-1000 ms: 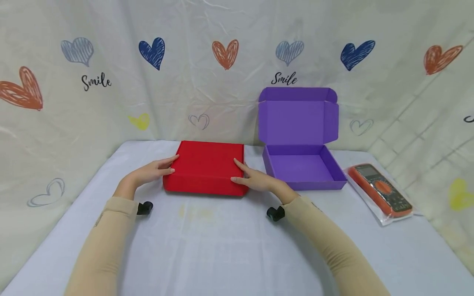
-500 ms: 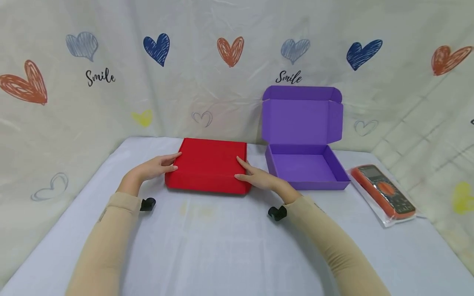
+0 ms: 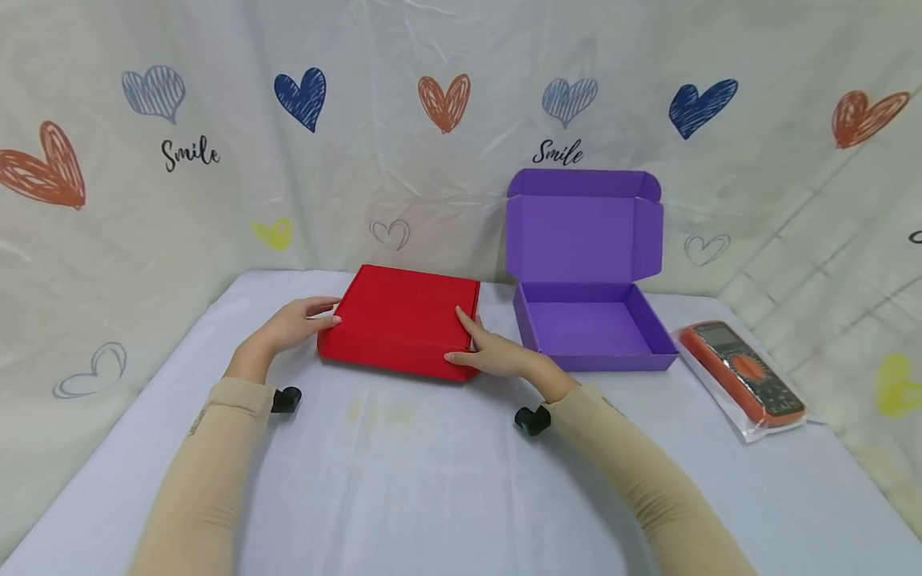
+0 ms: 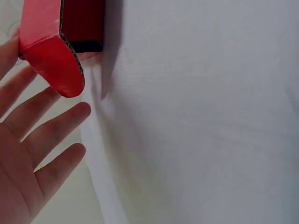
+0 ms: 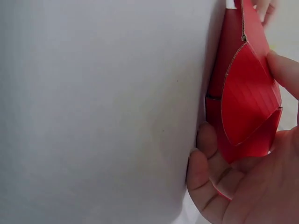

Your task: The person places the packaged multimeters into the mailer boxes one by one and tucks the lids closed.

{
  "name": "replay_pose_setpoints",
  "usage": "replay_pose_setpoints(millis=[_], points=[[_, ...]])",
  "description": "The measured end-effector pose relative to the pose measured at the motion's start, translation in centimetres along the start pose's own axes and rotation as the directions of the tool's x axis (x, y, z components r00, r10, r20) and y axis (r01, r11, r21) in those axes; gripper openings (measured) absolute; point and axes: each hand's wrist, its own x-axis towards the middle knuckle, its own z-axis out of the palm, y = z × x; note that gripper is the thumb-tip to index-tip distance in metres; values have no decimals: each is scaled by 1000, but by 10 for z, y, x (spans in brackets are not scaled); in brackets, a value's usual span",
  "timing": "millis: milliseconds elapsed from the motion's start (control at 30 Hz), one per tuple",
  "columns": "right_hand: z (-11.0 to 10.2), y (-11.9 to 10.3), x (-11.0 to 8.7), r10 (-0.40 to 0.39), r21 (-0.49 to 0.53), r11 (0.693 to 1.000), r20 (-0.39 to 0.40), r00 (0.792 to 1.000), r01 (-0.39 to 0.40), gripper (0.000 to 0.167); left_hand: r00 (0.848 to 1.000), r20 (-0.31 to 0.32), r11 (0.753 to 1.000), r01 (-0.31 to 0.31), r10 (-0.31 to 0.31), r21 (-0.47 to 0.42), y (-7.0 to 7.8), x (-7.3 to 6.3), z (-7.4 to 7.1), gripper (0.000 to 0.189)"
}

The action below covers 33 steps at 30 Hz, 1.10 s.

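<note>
And here's the red box [image 3: 403, 316], left of the purple box [image 3: 608, 362]; right hand [image 3: 497, 354] grips its right end; left hand [image 3: 291, 324], fingers spread wide, touches the other!

Head view looks forward-down; 2 close wrist views share its red box [image 3: 403, 320].

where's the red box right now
In the head view, the red box is between the left hand and the right hand, left of the open purple box.
</note>
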Motion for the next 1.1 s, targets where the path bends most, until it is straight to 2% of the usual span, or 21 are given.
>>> replay_pose_setpoints(millis=[167, 333, 467, 567, 867, 1100], points=[[1, -3, 0, 12, -15, 1000, 0, 1000, -12, 100, 995, -91, 998, 47, -43, 52, -2, 0, 3, 53], [1, -3, 0, 11, -18, 1000, -3, 1000, -11, 101, 992, -121, 998, 35, -29, 47, -2, -4, 5, 49], [1, -3, -1, 12, -18, 1000, -7, 1000, -12, 101, 997, -77, 1000, 18, -18, -1, -6, -11, 3, 58], [1, -3, -1, 13, -15, 1000, -8, 1000, -13, 101, 999, -32, 1000, 6, -6, 0, -12, -17, 2, 66], [1, 0, 0, 8, -13, 1000, -12, 1000, -8, 101, 995, 44, 996, -83, 84, -17, -15, -23, -4, 64], [1, -1, -1, 0, -12, 1000, -6, 1000, 0, 101, 996, 84, 999, -23, 26, -43, -13, -21, -2, 71]])
